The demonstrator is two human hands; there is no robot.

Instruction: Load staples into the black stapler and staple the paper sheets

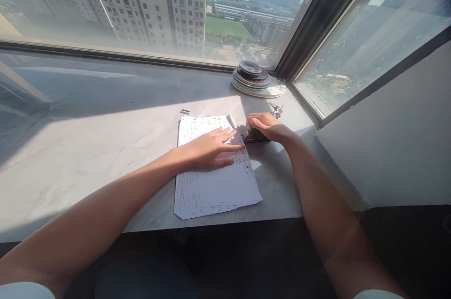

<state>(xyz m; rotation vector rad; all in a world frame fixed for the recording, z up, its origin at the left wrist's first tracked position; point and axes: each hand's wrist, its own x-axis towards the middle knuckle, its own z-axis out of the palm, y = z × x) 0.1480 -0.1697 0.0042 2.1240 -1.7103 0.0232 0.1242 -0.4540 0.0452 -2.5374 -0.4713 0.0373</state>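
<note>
A stack of white paper sheets (218, 191) with printed and handwritten marks lies on the pale sill, its top right corner curled up. My left hand (214, 147) rests flat on the sheets with fingers spread. At the right edge of the paper, my right hand (267, 126) is closed over a black stapler (256, 136), its front end against the sheets. The hand covers much of the stapler's top. Two short dark strips that look like staples (185, 111) lie just beyond the paper's top left corner.
Stacked round plates or lids (252, 78) stand in the window corner. A small metal item like keys or scissors (276, 110) lies beyond my right hand. Window frames (317, 17) and a white wall (387, 134) bound the marble-like sill (105, 139), whose front edge is near me.
</note>
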